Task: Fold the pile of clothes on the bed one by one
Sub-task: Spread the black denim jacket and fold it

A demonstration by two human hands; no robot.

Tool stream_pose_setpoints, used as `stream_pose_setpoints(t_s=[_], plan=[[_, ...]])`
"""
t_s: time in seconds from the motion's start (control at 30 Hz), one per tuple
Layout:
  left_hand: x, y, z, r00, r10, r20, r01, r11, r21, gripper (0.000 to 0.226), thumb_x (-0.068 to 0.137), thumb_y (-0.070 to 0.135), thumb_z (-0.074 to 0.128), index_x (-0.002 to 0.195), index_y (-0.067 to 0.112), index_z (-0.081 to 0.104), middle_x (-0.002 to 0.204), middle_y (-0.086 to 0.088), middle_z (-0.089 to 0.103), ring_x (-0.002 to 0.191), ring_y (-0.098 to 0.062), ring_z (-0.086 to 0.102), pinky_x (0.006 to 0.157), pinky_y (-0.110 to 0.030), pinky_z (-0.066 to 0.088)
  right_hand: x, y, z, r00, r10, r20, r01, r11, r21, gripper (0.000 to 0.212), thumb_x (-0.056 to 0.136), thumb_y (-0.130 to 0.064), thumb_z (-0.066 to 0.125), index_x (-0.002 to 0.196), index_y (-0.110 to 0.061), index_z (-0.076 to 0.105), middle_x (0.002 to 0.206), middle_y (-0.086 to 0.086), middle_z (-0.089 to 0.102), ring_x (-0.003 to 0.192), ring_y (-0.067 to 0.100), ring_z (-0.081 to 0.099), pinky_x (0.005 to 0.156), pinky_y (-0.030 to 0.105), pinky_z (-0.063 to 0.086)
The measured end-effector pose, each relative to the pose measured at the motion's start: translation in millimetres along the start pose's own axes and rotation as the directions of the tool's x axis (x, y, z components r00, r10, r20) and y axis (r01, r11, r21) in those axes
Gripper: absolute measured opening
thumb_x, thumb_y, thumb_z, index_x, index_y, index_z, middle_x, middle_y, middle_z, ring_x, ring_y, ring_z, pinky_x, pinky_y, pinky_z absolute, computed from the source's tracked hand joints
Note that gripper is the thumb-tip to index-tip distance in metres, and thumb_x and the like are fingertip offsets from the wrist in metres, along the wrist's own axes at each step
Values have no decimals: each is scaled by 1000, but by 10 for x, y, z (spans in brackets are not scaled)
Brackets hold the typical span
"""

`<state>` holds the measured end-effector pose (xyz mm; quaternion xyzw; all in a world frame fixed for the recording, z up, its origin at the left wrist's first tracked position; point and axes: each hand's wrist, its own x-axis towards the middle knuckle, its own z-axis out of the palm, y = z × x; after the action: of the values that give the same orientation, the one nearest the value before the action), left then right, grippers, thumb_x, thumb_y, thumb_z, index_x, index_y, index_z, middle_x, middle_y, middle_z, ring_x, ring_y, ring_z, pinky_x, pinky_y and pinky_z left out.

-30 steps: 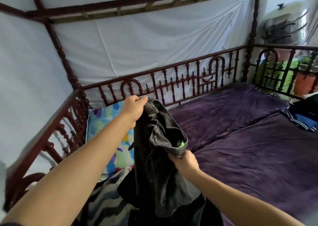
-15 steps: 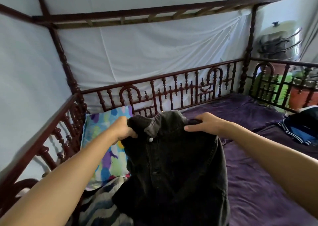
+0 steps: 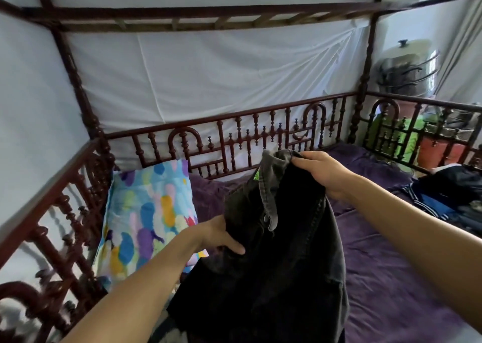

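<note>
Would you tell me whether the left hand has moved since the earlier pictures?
Yes: against the pillow, the left hand dropped from its upper part toward its lower right corner.

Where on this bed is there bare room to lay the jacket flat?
Bare purple bedspread lies between the held jacket and the clothes pile at right, and along the back railing. Crowded: pillow at left, pile at right edge.
</note>
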<state>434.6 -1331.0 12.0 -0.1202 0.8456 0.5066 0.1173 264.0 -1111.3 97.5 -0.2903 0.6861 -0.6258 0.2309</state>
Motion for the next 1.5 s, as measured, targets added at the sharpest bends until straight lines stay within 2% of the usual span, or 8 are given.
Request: stream_pose_setpoints(t_s=[0.2, 0.33, 0.47, 0.7, 0.87, 1.1, 1.3, 1.5], plan=[[205, 35, 66, 994, 83, -67, -67, 974, 218, 6, 76, 20, 67, 80, 20, 71, 78, 8, 68, 75, -5, 61, 77, -29, 52, -122, -293, -222, 991, -100, -93, 98, 995, -28, 18, 93, -13, 60, 83, -13, 76, 80, 9, 75, 68, 19, 72, 57, 23, 55], [172, 361, -212, 921, 150, -360, -226, 958, -178, 35, 92, 21, 53, 66, 33, 74, 65, 13, 70, 60, 3, 64, 61, -18, 44, -191, -554, -462, 981, -109, -158, 109, 994, -8, 11, 91, -15, 63, 91, -10, 73, 83, 11, 75, 71, 21, 72, 60, 28, 58], [132, 724, -396, 826, 307, -473, -332, 943, 33, 42, 88, 64, 47, 75, 28, 65, 72, 10, 67, 68, -1, 64, 64, -22, 43, -239, -809, -715, 937, -253, -240, 206, 957, -204, 12, 89, -21, 67, 79, -16, 70, 66, -6, 71, 59, 8, 67, 54, 17, 52], [30, 802, -557, 739, 573, -353, -108, 619, 778, 26, 77, 38, 62, 94, 24, 48, 86, 0, 62, 81, -22, 62, 64, -34, 47, -284, -241, -1042, 841, -508, -185, -90, 206, -974, 36, 90, -56, 52, 85, -21, 54, 85, 13, 67, 80, 38, 63, 60, 36, 40], [-7, 587, -471, 382, 709, -593, 1, 641, 768, 33, 75, 45, 71, 63, 23, 49, 52, 14, 43, 46, -13, 47, 45, -18, 18, -362, 188, -1055, 733, -639, -231, -62, 276, -959, 27, 92, -51, 45, 92, -24, 45, 89, 5, 67, 78, 36, 65, 56, 33, 38], [-74, 352, -450, 916, 230, -329, -164, 963, 216, 37, 61, 44, 83, 76, 13, 71, 68, 1, 70, 60, -6, 63, 58, -22, 49, -289, 745, -716, 776, -289, -561, -265, 657, -705, 22, 97, -41, 47, 103, -22, 55, 103, 16, 68, 93, 38, 62, 69, 37, 39], [-163, 497, -1132, 655, 444, -611, -108, 856, 506, 20, 71, 30, 82, 69, 25, 63, 63, 6, 61, 61, -12, 59, 54, -26, 40, -352, 346, -617, 622, -728, -288, 212, 511, -833, 16, 93, -35, 51, 104, -25, 55, 92, 3, 68, 82, 25, 62, 69, 33, 45], [234, 348, -581, 493, 488, -720, 255, 710, 656, 19, 88, 29, 62, 97, 12, 60, 95, -15, 64, 89, -40, 61, 64, -40, 41, -437, 717, -582, 811, -579, -82, 214, 425, -880, 24, 91, -8, 56, 114, -10, 60, 109, 9, 61, 85, 41, 63, 70, 49, 51]])
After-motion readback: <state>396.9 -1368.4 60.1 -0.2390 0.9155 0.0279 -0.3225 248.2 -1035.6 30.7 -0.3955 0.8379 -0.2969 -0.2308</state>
